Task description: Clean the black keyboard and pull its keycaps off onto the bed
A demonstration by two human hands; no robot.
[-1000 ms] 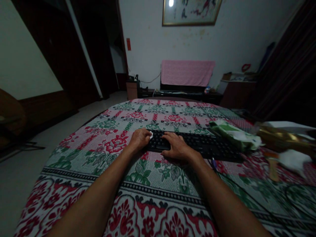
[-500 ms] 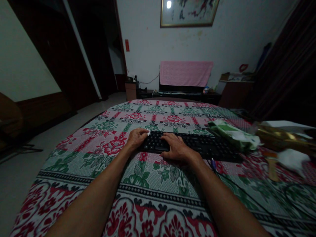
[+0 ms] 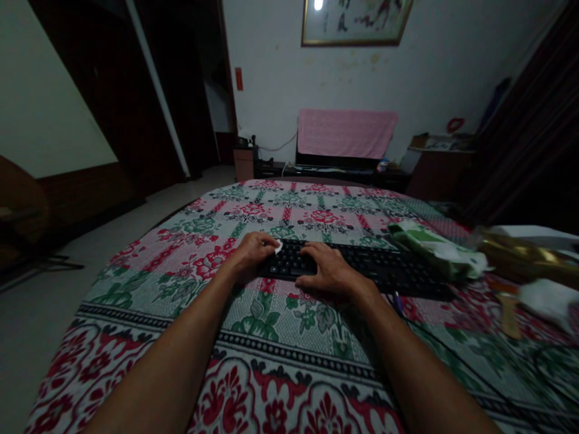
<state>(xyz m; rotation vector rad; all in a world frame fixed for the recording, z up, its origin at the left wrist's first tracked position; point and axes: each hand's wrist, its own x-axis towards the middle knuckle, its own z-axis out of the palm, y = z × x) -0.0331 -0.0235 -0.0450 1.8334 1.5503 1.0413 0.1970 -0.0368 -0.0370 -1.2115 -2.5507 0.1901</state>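
A black keyboard [image 3: 362,260] lies across the patterned tablecloth in front of me. At its left end my left hand [image 3: 254,252] pinches a small white wad of tissue [image 3: 278,246] between thumb and fingers, with the wad against the upper left keys. My right hand [image 3: 329,268] rests on the keyboard to the right of that, fingers spread over the keys and thumb by the near edge. Keys beneath both hands are hidden. A dark cable [image 3: 452,346] with a purple plug [image 3: 397,302] lies below the keyboard.
A green and white soft pack [image 3: 436,250] overlaps the keyboard's right part. Further right are a wooden-handled brush [image 3: 510,316], a crumpled white tissue [image 3: 545,301] and a gold-coloured package [image 3: 520,253]. Beyond the table, a pink cloth [image 3: 346,132] covers a screen on a low cabinet.
My left hand has shifted slightly along the upper left keys with the tissue. My right hand stays in about the same place. The whole view has turned a little to the left.
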